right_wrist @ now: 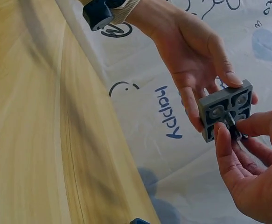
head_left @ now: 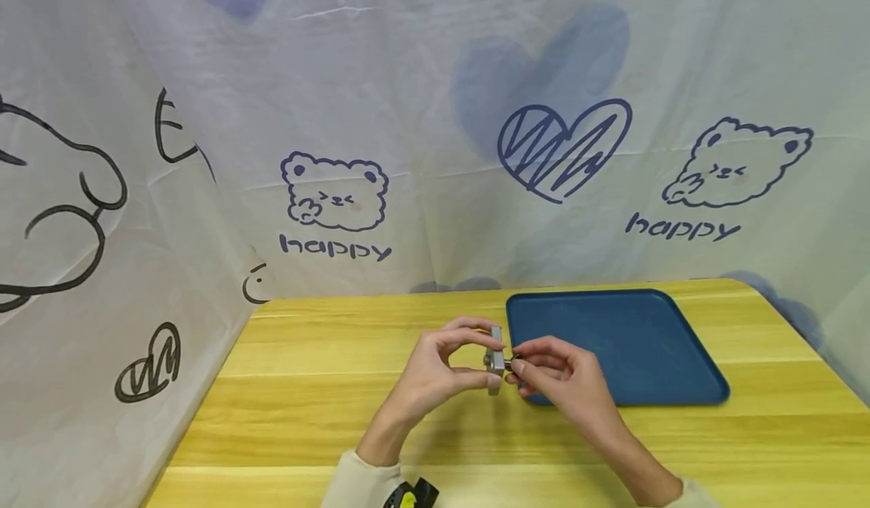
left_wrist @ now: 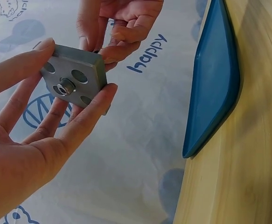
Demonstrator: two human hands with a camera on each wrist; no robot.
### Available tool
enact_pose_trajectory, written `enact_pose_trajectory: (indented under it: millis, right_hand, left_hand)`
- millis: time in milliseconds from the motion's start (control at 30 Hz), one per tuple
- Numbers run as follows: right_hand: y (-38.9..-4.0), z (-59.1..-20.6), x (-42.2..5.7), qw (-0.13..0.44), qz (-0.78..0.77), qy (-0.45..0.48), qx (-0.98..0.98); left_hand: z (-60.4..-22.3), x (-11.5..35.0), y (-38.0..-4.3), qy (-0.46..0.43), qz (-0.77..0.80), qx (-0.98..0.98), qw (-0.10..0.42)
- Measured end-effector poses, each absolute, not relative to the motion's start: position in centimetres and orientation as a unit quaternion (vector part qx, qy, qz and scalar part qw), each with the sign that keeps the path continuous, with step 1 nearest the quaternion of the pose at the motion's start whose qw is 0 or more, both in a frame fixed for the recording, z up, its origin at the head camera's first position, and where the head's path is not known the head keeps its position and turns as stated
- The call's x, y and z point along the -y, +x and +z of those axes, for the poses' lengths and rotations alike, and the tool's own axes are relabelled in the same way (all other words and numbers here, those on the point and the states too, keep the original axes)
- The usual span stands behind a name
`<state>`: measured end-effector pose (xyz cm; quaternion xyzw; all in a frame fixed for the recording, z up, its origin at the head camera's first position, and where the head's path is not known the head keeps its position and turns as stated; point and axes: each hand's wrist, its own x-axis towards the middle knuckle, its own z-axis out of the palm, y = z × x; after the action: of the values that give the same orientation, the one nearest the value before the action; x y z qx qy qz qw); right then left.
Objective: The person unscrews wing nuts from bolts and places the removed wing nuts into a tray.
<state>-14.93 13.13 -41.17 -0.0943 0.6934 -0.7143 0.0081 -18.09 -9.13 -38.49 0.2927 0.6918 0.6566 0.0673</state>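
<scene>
My left hand (head_left: 430,372) grips a small square grey metal plate (head_left: 495,366) by its edges, above the wooden table. The left wrist view shows one face with round holes near its corners and a short metal end (left_wrist: 66,87) standing out among them. Recesses and a thin stem (right_wrist: 230,119) sticking out of the middle mark the opposite face, seen in the right wrist view. Close against that face, my right hand (head_left: 571,380) pinches the stem between thumb and fingertips. A small dark piece (right_wrist: 237,136) shows at the stem's outer end, partly hidden by the fingers.
A blue tray (head_left: 652,357) lies on the wooden table (head_left: 326,387), to the right and behind my right hand. White cloth (head_left: 435,115) with printed hearts and bears hangs behind and beside the table. A dark device (head_left: 411,494) is strapped at my left wrist.
</scene>
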Motion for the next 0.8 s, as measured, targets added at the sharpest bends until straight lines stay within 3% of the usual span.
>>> enact_pose_trajectory:
  millis: [567,800]
  right_hand:
    - [-14.51,-41.6,-12.73,-0.198,-0.587,-0.26,-0.74]
    - [-15.09,-42.13,-12.61,-0.325,-0.467,-0.355,-0.741]
  left_hand:
    - [-38.23,9.6,-18.2,0.3,0.673,-0.674,0.058]
    - [-38.11,10.12,-18.3,0.301,0.673,-0.673,0.056]
